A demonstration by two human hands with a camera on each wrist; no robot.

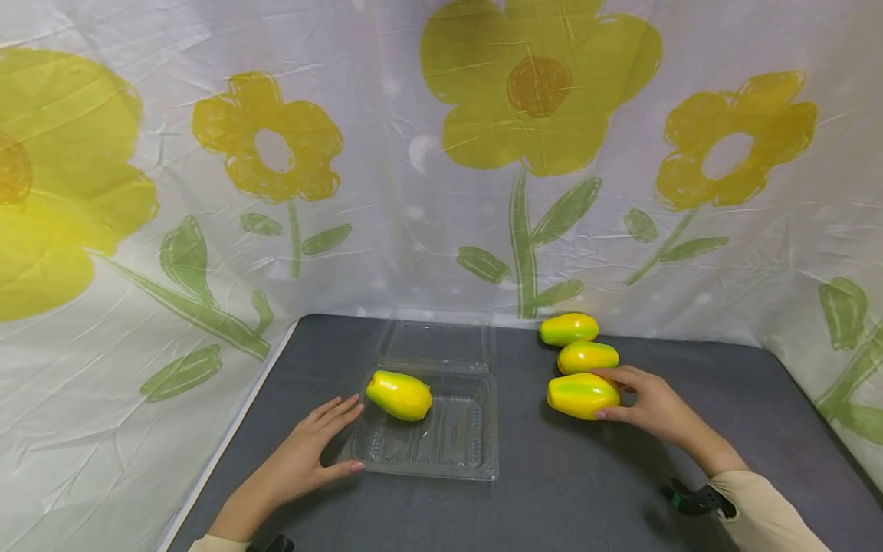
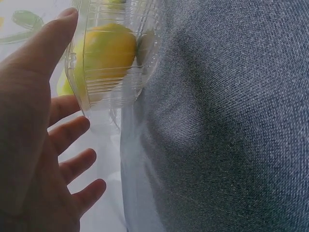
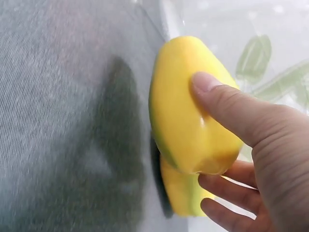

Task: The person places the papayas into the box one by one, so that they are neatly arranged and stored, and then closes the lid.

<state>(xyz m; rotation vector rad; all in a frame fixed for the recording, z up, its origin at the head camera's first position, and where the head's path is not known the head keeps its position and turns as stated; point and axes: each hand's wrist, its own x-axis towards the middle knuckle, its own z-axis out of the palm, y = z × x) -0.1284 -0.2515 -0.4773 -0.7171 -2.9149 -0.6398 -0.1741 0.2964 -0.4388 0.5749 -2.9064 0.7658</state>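
We see the right hand (image 1: pixel 651 400) holding a glossy, oblong, yellow papaya-like fruit (image 1: pixel 578 396), thumb on its near side and fingers along the far side, spaced just wide enough for the fruit's girth. This fruit is on the right side of the dark grey, cloth-like worktop (image 1: pixel 531 475); whether it touches the surface or is slightly raised, we cannot tell. Its skin looks smooth and shiny: from the head view we notice a yellow-green streak along the top, while from the right wrist we see a nearly even, deep yellow flank edged with green, and a darker, tan-tinged patch near the blunt end by the fingers.

Just beyond it we find two similar fruits, a middle yellow one tinged with green (image 1: pixel 586 357) and a farthest one with a greener left end (image 1: pixel 569 329).

To the left is a clear plastic rectangular container (image 1: pixel 448 462), its hinged lid (image 1: pixel 436 345) laid back. A fourth fruit, plump, yellow and green-streaked (image 1: pixel 398 395), lies slantwise in its left part. Our left hand (image 1: pixel 300 456) is at the container's left edge, fingers extended, thumb well apart from them, gripping nothing.
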